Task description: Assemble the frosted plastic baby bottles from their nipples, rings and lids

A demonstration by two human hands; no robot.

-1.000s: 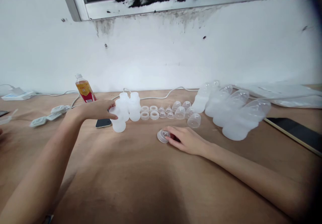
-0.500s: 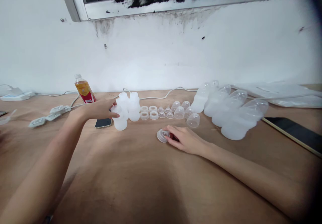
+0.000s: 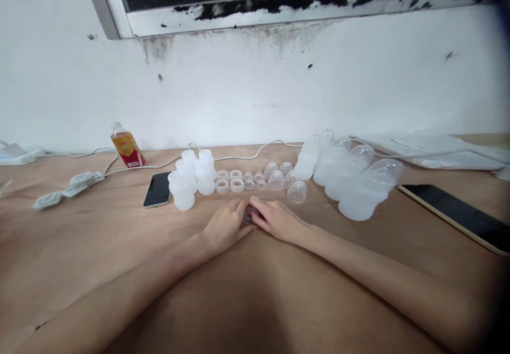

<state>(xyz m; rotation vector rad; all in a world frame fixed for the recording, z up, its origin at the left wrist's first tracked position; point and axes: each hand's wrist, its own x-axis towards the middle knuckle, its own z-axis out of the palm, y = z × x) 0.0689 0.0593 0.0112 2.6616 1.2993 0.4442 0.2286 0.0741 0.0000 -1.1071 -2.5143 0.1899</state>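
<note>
My left hand (image 3: 229,224) and my right hand (image 3: 274,219) meet at the middle of the table, fingers curled round a small clear nipple and ring (image 3: 247,216), mostly hidden between them. Behind them lie white rings (image 3: 236,185), clear nipples (image 3: 261,181) and clear domed caps (image 3: 297,191) in short rows. White open bottles (image 3: 184,195) stand in a group to the left of the rings. On the right is a cluster of white bottles with clear domed caps (image 3: 356,203).
A phone (image 3: 158,190) lies left of the open bottles, and a drink bottle (image 3: 128,146) stands near the wall. White power adapters (image 3: 75,187) and a cable are at the left. A larger phone (image 3: 458,216) and plastic bags (image 3: 430,149) lie at the right.
My left hand has come away from the white open bottles, to the right and nearer, and now grips the small piece along with my right hand. The view has shifted slightly.
</note>
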